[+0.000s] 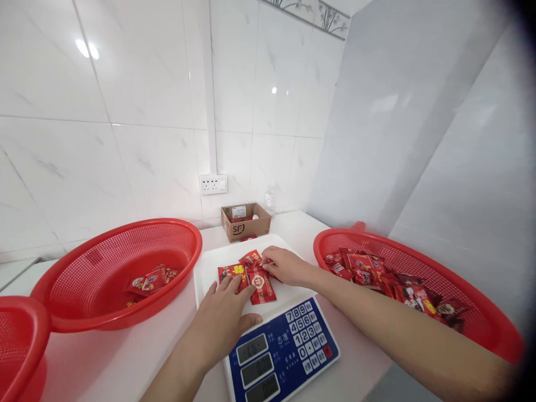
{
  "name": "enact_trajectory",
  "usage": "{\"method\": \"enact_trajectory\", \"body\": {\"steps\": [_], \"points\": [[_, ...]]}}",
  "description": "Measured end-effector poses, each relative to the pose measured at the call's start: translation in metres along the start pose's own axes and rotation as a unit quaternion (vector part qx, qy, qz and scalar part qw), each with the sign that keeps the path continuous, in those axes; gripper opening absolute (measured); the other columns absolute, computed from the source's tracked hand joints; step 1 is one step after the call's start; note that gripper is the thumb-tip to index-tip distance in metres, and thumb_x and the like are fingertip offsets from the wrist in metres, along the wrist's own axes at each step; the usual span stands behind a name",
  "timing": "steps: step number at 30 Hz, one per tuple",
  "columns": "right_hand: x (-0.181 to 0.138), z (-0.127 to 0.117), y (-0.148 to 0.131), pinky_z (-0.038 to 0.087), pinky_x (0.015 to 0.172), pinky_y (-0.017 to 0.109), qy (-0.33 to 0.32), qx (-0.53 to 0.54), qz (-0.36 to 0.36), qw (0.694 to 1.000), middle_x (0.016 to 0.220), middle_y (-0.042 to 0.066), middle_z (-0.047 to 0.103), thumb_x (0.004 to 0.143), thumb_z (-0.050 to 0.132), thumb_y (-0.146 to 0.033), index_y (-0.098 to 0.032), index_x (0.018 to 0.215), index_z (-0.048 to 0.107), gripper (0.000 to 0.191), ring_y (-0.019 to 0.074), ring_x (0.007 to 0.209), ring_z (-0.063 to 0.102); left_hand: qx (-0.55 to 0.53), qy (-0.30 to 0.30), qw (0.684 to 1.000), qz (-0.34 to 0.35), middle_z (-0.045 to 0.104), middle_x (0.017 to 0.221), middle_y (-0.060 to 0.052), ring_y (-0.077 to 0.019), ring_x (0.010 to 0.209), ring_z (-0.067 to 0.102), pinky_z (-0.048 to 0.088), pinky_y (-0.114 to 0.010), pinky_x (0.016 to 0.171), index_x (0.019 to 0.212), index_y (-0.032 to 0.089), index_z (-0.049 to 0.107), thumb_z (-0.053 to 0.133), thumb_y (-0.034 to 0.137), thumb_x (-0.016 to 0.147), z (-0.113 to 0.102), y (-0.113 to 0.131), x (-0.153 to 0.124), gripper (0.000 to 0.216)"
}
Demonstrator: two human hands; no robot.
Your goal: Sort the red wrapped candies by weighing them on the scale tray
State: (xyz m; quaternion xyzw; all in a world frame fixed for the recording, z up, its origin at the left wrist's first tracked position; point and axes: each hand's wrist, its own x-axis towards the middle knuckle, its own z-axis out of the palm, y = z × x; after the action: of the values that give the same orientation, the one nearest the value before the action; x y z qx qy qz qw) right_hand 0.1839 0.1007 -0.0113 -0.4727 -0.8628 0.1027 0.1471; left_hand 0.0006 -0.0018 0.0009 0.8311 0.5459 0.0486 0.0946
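Several red packets lie on the white pan [272, 244] of a digital scale [282, 340] with a blue keypad panel. The front red packet [263, 290] bears a round pale emblem, and another packet [228, 271] beside it shows a yellow character. My left hand [224, 310] is open, its fingers spread over the near edge of these packets. At the pan's right side, my right hand [287, 265] has its fingers curled together at the upper edge of the packets, pinching a red packet; the fingertips are partly hidden.
On the right stands a red plastic basket [335, 237] of red packets. A second red basket [113, 237] with fewer packets is on the left, near part of a third basket [25, 310]. Behind the scale are a cardboard box [255, 228] and a clear bottle [269, 198].
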Motion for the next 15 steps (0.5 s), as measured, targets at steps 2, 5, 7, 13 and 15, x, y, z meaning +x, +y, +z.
{"method": "enact_trajectory", "body": {"steps": [2,5,7,13,15], "points": [[0.0025,0.0020,0.0016,0.043,0.075,0.027,0.009,-0.005,0.016,1.000,0.095,0.007,0.063,0.081,0.048,-0.018,-0.017,0.078,0.060,0.012,0.0173,0.083,0.058,-0.001,-0.002,1.000,0.003,0.038,0.144,-0.012,-0.0326,0.134,0.030,0.027,-0.051,0.106,0.134,0.025,0.045,0.046,0.046,0.087,-0.0003,0.0000,0.0000,0.051],[0.0061,0.0036,0.0026,0.043,0.075,0.027,0.027,-0.013,0.049,0.998,0.097,0.006,0.063,0.082,0.047,-0.019,-0.018,0.080,0.060,0.013,0.0173,0.085,0.059,0.002,-0.005,1.000,-0.001,0.039,0.143,-0.013,-0.0331,0.133,0.031,0.027,-0.051,0.106,0.134,0.026,0.045,0.046,0.045,0.087,-0.0011,0.0005,0.0002,0.052],[0.0077,0.0040,0.0021,0.042,0.077,0.027,0.037,-0.018,0.064,0.997,0.098,0.006,0.063,0.083,0.048,-0.020,-0.018,0.081,0.061,0.014,0.0178,0.088,0.059,0.002,-0.004,1.000,-0.005,0.039,0.143,-0.013,-0.0335,0.133,0.031,0.027,-0.052,0.106,0.135,0.026,0.044,0.046,0.045,0.087,-0.0013,0.0012,0.0006,0.052],[0.0041,0.0017,-0.0016,0.043,0.087,0.030,0.018,-0.002,0.041,0.999,0.116,0.009,0.061,0.083,0.049,-0.023,-0.017,0.104,0.063,0.026,0.0207,0.101,0.058,-0.012,0.011,1.000,0.004,0.043,0.141,-0.013,-0.0343,0.132,0.032,0.028,-0.053,0.105,0.135,0.027,0.044,0.046,0.046,0.087,0.0018,0.0004,0.0016,0.051],[0.0018,0.0007,-0.0013,0.041,0.092,0.031,0.008,0.003,0.024,1.000,0.121,0.009,0.059,0.083,0.049,-0.023,-0.018,0.111,0.063,0.032,0.0216,0.107,0.056,-0.014,0.014,1.000,0.006,0.043,0.140,-0.012,-0.0345,0.132,0.032,0.028,-0.054,0.104,0.135,0.027,0.044,0.045,0.047,0.087,0.0029,-0.0003,0.0019,0.051]]}}
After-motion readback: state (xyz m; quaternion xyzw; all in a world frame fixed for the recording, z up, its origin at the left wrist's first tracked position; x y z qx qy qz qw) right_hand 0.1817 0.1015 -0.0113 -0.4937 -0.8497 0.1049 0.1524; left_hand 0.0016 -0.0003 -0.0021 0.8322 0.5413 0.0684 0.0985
